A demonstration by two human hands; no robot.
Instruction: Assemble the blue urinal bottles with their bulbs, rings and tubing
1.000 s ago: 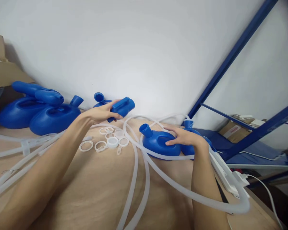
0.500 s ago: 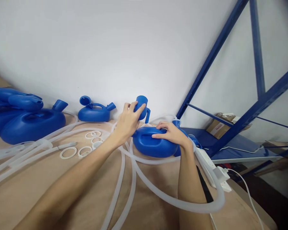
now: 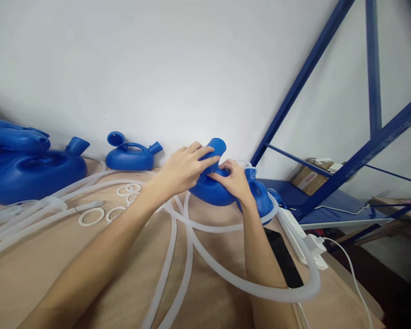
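Note:
A blue plastic urinal bottle (image 3: 214,195) is between my hands near the wall, tilted, its lower edge above the loop of hose. My left hand (image 3: 188,167) wraps its fingers round the bottle's upright cylindrical mouth (image 3: 218,146). With thumb and fingers bent, my right hand (image 3: 233,179) grips the bottle's top close to that mouth. The exact contact under its fingers is hidden. Just right of my right wrist stands another blue bottle (image 3: 261,198). A translucent hose (image 3: 222,227) curves in front of both bottles.
More blue bottles (image 3: 37,178) crowd the left, and one with an open lid (image 3: 130,158) stands by the wall. White rings (image 3: 91,216) lie left of my forearm. A black phone (image 3: 284,258), a power strip (image 3: 294,228) and a blue rack (image 3: 329,214) are on the right.
Both hands have come closer together at the bottle's mouth. My left hand moved right with the mouth; my right hand slid left off the handle's middle. The bottle has risen and tilted.

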